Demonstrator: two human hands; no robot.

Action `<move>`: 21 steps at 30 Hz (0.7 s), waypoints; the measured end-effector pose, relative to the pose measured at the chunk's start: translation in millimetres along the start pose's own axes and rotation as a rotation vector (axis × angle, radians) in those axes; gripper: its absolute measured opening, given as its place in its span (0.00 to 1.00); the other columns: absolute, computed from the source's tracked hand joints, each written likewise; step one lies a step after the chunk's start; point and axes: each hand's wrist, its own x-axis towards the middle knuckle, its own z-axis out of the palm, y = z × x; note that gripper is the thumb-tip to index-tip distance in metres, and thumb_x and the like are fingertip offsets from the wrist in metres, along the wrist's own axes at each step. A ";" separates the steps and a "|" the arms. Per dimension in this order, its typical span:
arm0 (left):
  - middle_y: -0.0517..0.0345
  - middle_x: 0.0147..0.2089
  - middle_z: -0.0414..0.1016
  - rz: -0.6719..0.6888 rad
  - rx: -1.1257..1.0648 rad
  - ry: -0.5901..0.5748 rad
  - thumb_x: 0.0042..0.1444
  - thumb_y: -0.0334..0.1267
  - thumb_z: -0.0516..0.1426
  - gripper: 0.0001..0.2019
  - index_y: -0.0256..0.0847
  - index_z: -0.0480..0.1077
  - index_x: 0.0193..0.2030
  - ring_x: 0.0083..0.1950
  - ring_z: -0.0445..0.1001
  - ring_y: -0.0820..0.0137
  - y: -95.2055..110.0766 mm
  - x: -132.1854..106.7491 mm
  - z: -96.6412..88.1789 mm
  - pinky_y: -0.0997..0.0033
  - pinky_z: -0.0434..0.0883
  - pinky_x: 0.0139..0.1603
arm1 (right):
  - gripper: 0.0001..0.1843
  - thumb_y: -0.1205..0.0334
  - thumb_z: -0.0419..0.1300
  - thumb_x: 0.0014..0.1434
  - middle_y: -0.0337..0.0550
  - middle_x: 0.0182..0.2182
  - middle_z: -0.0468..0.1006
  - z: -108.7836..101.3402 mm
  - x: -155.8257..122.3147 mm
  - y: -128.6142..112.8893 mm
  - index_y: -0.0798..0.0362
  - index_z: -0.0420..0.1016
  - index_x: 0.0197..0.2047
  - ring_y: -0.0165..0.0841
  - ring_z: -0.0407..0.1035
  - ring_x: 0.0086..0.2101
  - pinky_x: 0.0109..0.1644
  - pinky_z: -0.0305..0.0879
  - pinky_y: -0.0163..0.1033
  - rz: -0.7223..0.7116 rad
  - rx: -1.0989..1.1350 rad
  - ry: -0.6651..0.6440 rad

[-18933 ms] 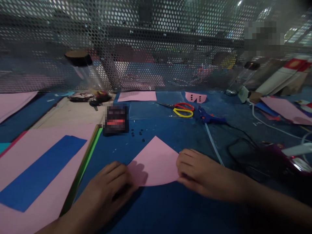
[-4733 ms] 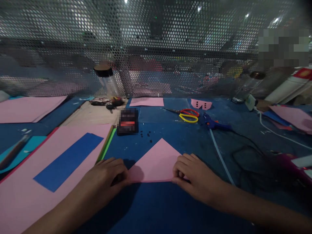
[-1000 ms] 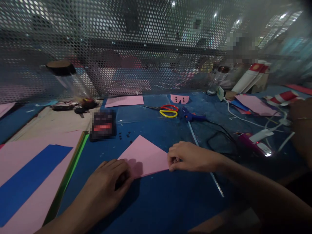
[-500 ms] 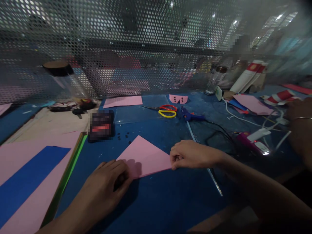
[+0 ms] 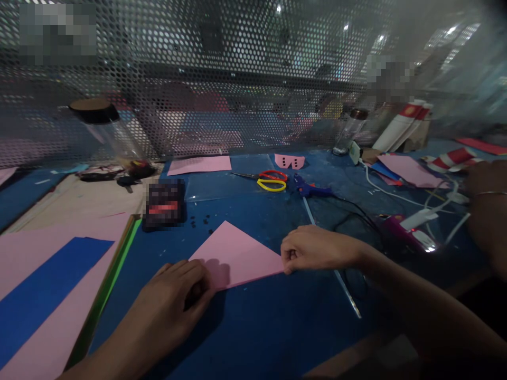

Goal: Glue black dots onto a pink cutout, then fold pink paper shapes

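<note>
A pink paper folded into a triangle (image 5: 234,255) lies flat on the blue table (image 5: 257,327). My left hand (image 5: 174,301) rests palm down on its near left corner, fingers pressed together on the paper. My right hand (image 5: 312,248) sits at the right corner, fingers curled in a loose fist, pinching the paper's edge.
Pink and blue sheets (image 5: 51,274) lie at the left. Behind are a dark box (image 5: 164,203), red and yellow scissors (image 5: 271,179), a blue glue gun (image 5: 312,188) with a glue stick, cables, and a perforated metal screen (image 5: 237,79). Another person's arm (image 5: 487,211) is at the right edge.
My right hand has slid a little to the right along the paper's edge. The left hand and the paper have stayed put.
</note>
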 end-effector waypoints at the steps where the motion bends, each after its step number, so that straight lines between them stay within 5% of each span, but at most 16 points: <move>1: 0.59 0.30 0.71 0.005 -0.007 0.007 0.64 0.39 0.53 0.11 0.43 0.65 0.30 0.31 0.68 0.66 0.2 0.1 -0.4 0.65 0.61 0.36 | 0.05 0.59 0.67 0.58 0.35 0.32 0.83 -0.3 -0.1 0.0 0.49 0.83 0.33 0.31 0.75 0.33 0.34 0.57 0.34 0.000 -0.005 -0.002; 21: 0.59 0.30 0.72 -0.001 -0.005 0.008 0.63 0.42 0.53 0.11 0.43 0.66 0.29 0.31 0.68 0.66 -3.6 0.9 2.9 0.65 0.61 0.35 | 0.09 0.54 0.66 0.58 0.35 0.31 0.82 -1.9 0.1 -0.6 0.50 0.80 0.32 0.30 0.73 0.31 0.31 0.53 0.34 0.050 -0.025 -0.047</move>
